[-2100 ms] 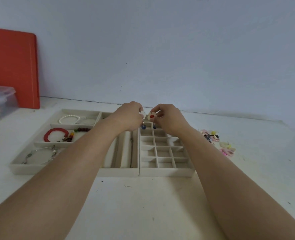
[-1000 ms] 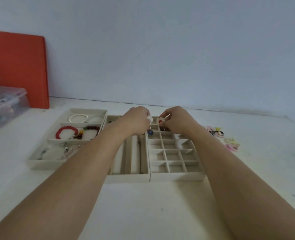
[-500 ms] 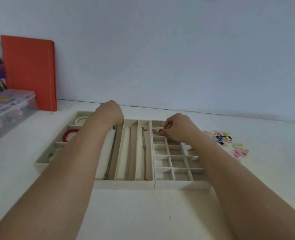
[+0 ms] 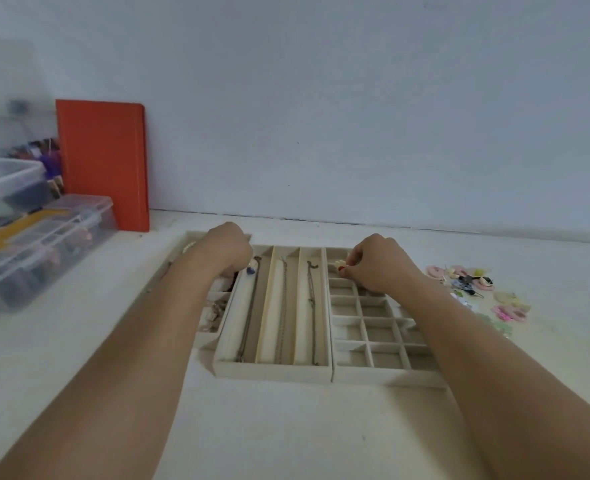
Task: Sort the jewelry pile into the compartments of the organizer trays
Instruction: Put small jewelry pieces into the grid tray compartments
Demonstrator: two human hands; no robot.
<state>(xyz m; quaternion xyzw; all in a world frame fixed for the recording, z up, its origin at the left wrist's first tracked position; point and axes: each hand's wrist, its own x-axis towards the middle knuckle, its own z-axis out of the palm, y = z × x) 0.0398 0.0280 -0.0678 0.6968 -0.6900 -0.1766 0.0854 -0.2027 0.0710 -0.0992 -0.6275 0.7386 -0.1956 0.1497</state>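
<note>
Cream-and-red earring (image 4: pixel 340 265) pinched by right hand (image 4: pixel 378 263), over grid tray (image 4: pixel 383 374)

No legible text, label, brand, number or sign found on any surface in view. The orange board (image 4: pixel 103 164) is plain-faced. The clear boxes (image 4: pixel 40 244) carry no readable marking; that area is blurred. The trays (image 4: pixel 276 372) bear no print

Head cam, fwd-down, close over trays (image 4: pixel 276 370), w/ wall beyond
</note>
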